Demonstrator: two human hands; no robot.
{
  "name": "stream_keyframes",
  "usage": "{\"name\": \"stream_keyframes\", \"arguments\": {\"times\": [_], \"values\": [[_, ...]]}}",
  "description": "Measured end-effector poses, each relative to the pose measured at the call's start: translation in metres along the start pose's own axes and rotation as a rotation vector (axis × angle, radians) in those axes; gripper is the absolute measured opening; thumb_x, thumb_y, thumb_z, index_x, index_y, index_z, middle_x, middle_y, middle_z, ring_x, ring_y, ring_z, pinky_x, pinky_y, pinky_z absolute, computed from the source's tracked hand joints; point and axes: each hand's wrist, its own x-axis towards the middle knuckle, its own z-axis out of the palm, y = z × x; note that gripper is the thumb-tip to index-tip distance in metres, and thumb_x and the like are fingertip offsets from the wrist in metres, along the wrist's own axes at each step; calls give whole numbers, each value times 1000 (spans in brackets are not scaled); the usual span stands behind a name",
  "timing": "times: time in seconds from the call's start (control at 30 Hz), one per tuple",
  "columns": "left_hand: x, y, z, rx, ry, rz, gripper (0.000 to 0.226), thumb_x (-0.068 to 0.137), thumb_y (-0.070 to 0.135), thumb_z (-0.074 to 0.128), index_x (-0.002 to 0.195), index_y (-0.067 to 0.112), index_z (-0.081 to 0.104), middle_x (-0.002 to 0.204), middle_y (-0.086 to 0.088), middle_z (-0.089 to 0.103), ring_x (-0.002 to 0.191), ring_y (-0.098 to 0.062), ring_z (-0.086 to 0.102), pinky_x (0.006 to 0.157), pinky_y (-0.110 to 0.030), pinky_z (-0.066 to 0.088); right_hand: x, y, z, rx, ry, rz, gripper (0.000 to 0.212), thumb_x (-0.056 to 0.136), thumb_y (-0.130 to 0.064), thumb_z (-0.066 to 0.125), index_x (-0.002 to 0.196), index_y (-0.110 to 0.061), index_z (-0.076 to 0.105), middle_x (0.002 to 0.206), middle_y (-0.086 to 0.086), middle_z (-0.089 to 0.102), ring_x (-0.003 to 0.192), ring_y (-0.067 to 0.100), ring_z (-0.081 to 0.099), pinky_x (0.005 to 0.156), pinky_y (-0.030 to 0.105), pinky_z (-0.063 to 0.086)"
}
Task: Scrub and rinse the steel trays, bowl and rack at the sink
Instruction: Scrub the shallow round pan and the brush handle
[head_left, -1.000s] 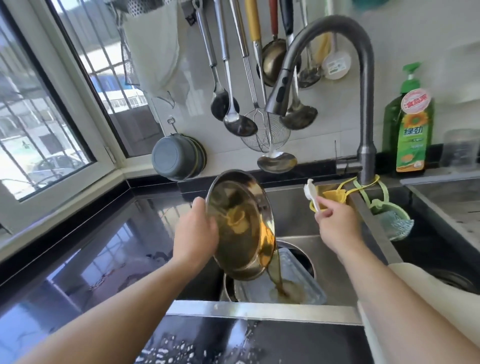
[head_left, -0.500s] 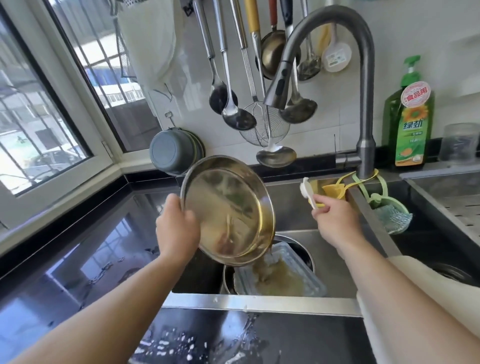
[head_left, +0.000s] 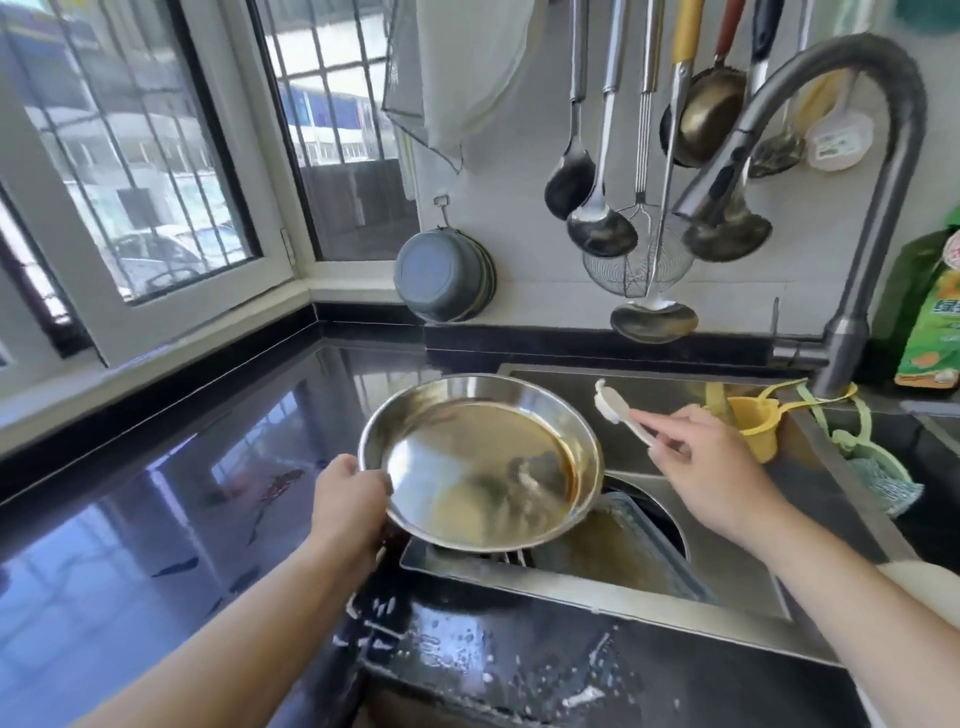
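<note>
One steel tray (head_left: 480, 462), two hands

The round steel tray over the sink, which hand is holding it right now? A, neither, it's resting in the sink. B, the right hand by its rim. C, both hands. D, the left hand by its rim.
D: the left hand grips the near-left rim of the round steel tray, which is held above the sink, while the right hand pinches a white brush beside it.
</note>
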Motion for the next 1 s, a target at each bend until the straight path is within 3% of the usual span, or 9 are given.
{"name": "stream_keyframes", "arguments": {"times": [0.17,0.3,0.4,0.47,0.53,0.63,0.73,0.9,1.0], "values": [[2,4,-25,-34,-158,-77,25,78,-18,49,86,5,48,70,-12,45,53,-21,45,48,-29,34,11,-78,2,-242,-367,-166,40,104,-22,51,133,-46,62,99,-11,52,94,7,53,92,33,47],[4,1,-43,68,-250,-125,28,79,-18,50,76,9,43,62,-8,41,43,-20,42,37,-23,32,12,-127,36,-375,-606,-300,42,103,-23,51,137,-46,59,98,-16,49,97,8,51,92,29,43],[9,-4,-52,100,-285,-94,19,85,-15,52,92,3,50,70,-12,53,43,-20,51,36,-25,38,8,-149,54,-433,-730,-366,45,103,-16,50,141,-40,58,90,-24,41,102,6,45,91,23,36],[14,-9,-53,88,-300,-35,26,87,-10,54,107,6,58,88,-17,67,58,-30,68,46,-34,53,1,-155,63,-488,-847,-408,48,103,-13,50,142,-38,58,94,-21,42,108,11,48,96,29,42],[17,-13,-50,103,-284,40,37,85,-7,54,106,21,67,95,-11,75,75,-33,76,66,-50,64,-7,-158,75,-514,-952,-430,46,103,-17,51,142,-40,57,91,-21,40,105,16,50,94,36,46],[16,-14,-48,118,-331,104,47,81,-6,49,94,28,79,87,-6,79,80,-35,76,74,-51,62,1,-158,100,-559,-926,-429,50,104,-16,47,144,-46,52,85,-23,37,98,19,52,86,39,49],[14,-15,-51,78,-392,106,49,84,-5,49,91,31,82,87,-11,79,84,-43,75,69,-44,56,22,-160,111,-741,-808,-393,57,99,-7,40,143,-41,54,101,-5,47,93,27,57,76,39,49],[14,-17,-51,89,-374,140,45,91,3,53,94,37,82,88,-1,81,90,-33,77,86,-52,62,35,-153,104,-832,-706,-299,41,97,-6,38,114,-38,58,98,3,45,88,33,57,70,43,48],[14,-17,-50,150,-352,165,44,87,1,50,94,32,81,83,3,80,88,-28,77,86,-53,61,15,-161,114,-714,-824,-327,59,95,-5,43,136,-43,59,91,-12,48,88,26,56,74,40,53]]}}
